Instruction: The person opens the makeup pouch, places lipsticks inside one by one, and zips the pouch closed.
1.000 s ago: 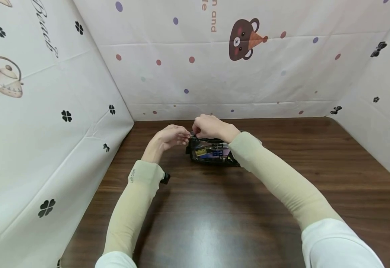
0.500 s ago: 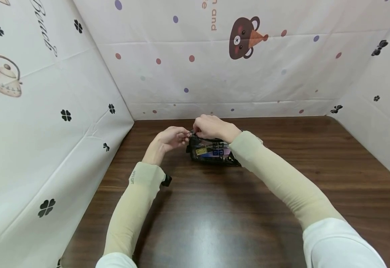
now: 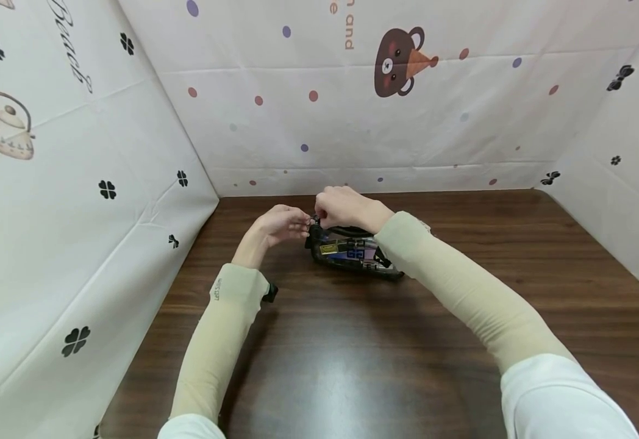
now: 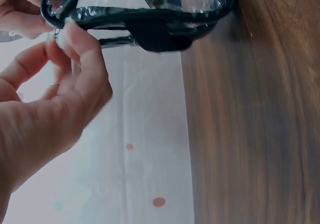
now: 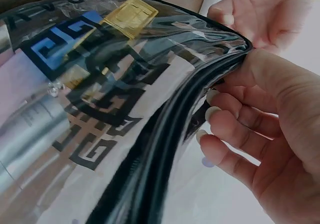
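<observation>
A clear plastic zip pouch (image 3: 341,263) with black trim and a dark printed pattern stands near the back of the table. Its upper left corner lies between both hands. My left hand (image 3: 280,224) pinches a small zipper pull at that corner; in the left wrist view a tiny ring shows by the fingertips of the left hand (image 4: 65,84). My right hand (image 3: 347,207) grips the pouch's top edge beside the corner, thumb against curled fingers. In the right wrist view the black zipper (image 5: 167,129) runs down from the right hand (image 5: 280,124).
Inside the pouch are a gold item (image 5: 131,17), a silver tube (image 5: 32,134) and other packed things. A dark wood table (image 3: 319,353) lies under it. White printed sheets (image 3: 275,122) rise behind and at both sides.
The pouch's right end has swung slightly down toward me, so more of its lower right corner shows. Both hands stay at the upper left corner, nearly in place.
</observation>
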`<state>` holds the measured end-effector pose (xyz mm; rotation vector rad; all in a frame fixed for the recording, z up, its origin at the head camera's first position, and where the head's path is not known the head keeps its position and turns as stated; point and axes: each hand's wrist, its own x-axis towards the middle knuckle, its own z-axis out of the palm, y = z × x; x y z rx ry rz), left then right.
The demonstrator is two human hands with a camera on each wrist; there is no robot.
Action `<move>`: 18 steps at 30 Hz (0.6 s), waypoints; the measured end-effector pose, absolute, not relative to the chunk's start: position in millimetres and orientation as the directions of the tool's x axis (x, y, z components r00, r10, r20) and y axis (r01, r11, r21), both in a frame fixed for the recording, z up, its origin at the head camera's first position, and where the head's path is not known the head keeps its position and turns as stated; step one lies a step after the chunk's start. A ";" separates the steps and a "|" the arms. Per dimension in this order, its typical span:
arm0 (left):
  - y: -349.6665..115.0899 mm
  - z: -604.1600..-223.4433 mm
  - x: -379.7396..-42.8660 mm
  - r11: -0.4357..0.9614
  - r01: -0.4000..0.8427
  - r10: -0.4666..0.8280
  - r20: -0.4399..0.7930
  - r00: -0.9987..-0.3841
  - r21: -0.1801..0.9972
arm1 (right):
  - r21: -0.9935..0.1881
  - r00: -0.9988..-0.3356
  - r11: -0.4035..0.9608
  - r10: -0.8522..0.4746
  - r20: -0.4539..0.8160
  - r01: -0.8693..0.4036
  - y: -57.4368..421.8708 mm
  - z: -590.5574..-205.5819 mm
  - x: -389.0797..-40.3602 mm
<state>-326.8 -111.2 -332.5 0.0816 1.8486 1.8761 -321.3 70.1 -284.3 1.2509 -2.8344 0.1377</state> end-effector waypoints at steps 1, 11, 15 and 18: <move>-111.5 -332.9 -326.6 0.064 -0.303 0.382 -0.304 -0.873 0.951 | -0.060 -0.671 0.668 -0.738 0.069 -0.741 69.7 -283.9 -321.3; -103.3 -324.7 -321.0 0.276 -0.204 0.329 -0.292 -0.898 0.939 | -0.032 -0.671 0.671 -0.739 0.052 -0.741 67.8 -277.3 -319.5; -96.3 -326.0 -319.7 0.394 -0.166 0.289 -0.294 -0.911 0.904 | -0.029 -0.671 0.671 -0.739 0.051 -0.741 67.2 -278.0 -319.3; -93.7 -328.1 -318.4 0.451 -0.152 0.265 -0.295 -0.918 0.879 | -0.031 -0.671 0.670 -0.740 0.042 -0.742 66.2 -278.7 -318.8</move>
